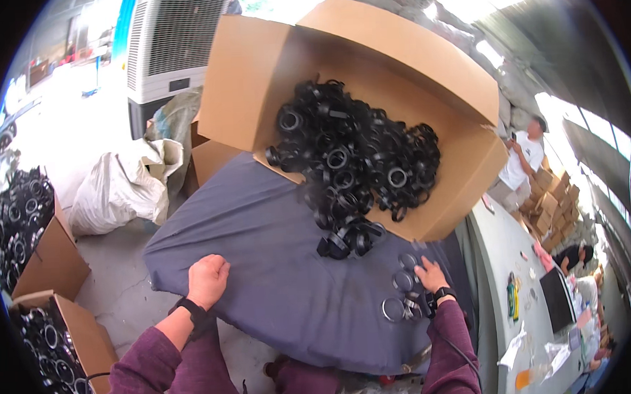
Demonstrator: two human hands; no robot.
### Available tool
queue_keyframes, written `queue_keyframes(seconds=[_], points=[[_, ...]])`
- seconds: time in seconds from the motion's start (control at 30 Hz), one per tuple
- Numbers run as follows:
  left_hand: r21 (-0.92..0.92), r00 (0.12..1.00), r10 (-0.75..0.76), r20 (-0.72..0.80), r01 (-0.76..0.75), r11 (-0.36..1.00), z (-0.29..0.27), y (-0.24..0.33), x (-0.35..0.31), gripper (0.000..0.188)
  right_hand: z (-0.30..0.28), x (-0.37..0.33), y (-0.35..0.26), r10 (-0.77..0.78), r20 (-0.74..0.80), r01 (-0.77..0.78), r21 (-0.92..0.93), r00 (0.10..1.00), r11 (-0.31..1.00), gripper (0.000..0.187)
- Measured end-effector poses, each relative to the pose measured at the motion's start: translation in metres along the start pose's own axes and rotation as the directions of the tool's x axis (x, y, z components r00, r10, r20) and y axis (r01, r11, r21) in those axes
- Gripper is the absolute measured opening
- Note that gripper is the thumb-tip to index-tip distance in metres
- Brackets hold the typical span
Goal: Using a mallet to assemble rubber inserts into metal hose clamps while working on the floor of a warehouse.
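Observation:
My left hand (208, 281) is closed in a fist over the left edge of the dark grey cloth (277, 283), and nothing sticks out of it. On the right side of the cloth, my right hand (431, 275) has its fingers somewhat apart beside a small group of round dark lids with metallic rims (403, 281). Its fingertips are at the lids, but I cannot tell whether they touch. Beyond both hands, a big cardboard box (463, 183) lies tipped toward me. Black plastic rings (356, 153) heap inside it and spill from its mouth onto the cloth.
Boxes of similar black rings (24, 224) stand at the left, near a white woven sack (128, 184). An air cooler (175, 48) stands behind. To the right runs a pale table (498, 259) with a dark screen (558, 299). A person (528, 156) stands beyond it.

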State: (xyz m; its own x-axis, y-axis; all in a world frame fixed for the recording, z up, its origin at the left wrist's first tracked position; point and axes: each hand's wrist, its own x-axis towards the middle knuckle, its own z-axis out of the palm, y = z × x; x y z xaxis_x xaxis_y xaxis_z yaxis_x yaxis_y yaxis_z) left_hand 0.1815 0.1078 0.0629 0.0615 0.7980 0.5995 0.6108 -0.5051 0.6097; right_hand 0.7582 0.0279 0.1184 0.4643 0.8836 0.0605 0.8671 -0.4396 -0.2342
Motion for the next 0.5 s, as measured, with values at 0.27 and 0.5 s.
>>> queue_keyframes(seconds=[0.27, 0.5], points=[[0.031, 0.999, -0.014, 0.043, 0.013, 0.999, -0.003, -0.004, -0.003, 0.014, -0.005, -0.017, -0.033, -0.013, 0.307, 0.115, -0.319, 0.952, 0.941, 0.048], [0.020, 0.999, -0.010, 0.036, 0.009, 1.000, 0.001, -0.009, 0.003, 0.014, -0.021, -0.060, -0.020, -0.240, 0.048, 0.243, -0.082, 0.970, 0.967, 0.041]])
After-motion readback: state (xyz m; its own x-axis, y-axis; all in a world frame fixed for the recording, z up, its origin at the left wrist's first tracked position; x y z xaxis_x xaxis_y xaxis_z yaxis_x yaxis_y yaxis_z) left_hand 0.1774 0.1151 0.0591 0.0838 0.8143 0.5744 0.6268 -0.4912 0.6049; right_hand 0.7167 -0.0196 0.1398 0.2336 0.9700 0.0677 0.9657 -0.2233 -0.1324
